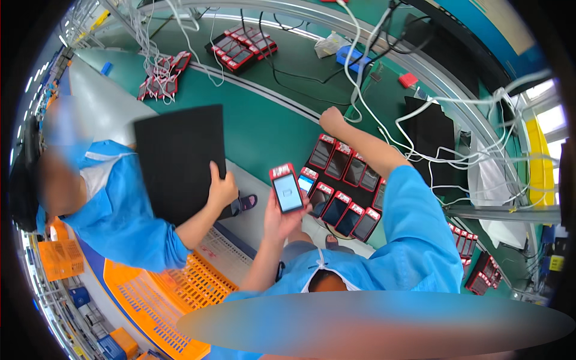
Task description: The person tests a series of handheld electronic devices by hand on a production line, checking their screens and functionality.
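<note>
My left hand (279,225) grips a red handheld terminal (288,192) upright, its lit screen showing a battery symbol. Right behind it is a second lit terminal (307,180); whether my fingers touch that one, I cannot tell. My right arm reaches across the bench, and my right hand (334,122) is closed in a fist close to a white cable (355,117). What those fingers hold, if anything, is hidden. Below my right forearm, several red terminals (339,161) with dark screens lie in two rows on a black sheet.
At my left a co-worker in blue holds a black board (180,159). Orange crates (144,294) stand beneath. More terminals (243,49) and a cabled cluster (163,77) sit on the far green bench (198,102). Loose white cables (420,153) hang at the right, near a blue box (354,59).
</note>
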A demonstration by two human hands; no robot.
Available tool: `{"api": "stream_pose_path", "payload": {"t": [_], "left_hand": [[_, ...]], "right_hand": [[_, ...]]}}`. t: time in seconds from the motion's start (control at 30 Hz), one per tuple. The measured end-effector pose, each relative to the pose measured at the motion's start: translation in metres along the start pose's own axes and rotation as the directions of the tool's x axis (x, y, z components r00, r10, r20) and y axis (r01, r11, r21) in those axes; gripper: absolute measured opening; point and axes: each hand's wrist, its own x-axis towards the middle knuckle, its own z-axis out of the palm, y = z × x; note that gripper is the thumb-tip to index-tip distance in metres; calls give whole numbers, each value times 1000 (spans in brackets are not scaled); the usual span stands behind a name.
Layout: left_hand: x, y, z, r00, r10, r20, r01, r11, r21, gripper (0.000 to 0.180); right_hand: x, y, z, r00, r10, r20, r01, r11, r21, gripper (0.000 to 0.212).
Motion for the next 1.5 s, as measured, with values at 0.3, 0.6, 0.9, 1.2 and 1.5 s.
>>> {"api": "stream_pose_path", "payload": {"t": [0.3, 0.6, 0.9, 1.2, 1.5], "left_hand": [[106, 76, 61, 955, 214, 206, -184, 971, -153, 62], [125, 72, 89, 964, 199, 174, -212, 976, 56, 71], [120, 77, 108, 962, 212, 173, -235, 964, 121, 73], [122, 81, 110, 956, 191, 224, -230, 959, 163, 78], [120, 83, 116, 927, 231, 296, -311, 913, 263, 80]], "right_hand": [[-129, -83, -227, 937, 348, -14, 144, -351, 925, 21], [-128, -98, -247, 820, 564, 97, 179, -412, 893, 21], [-133, -106, -250, 797, 586, 149, 162, -445, 881, 23], [-132, -104, -249, 799, 583, 149, 186, -476, 860, 23], [-130, -104, -264, 813, 536, 228, 169, -591, 789, 21]]}}
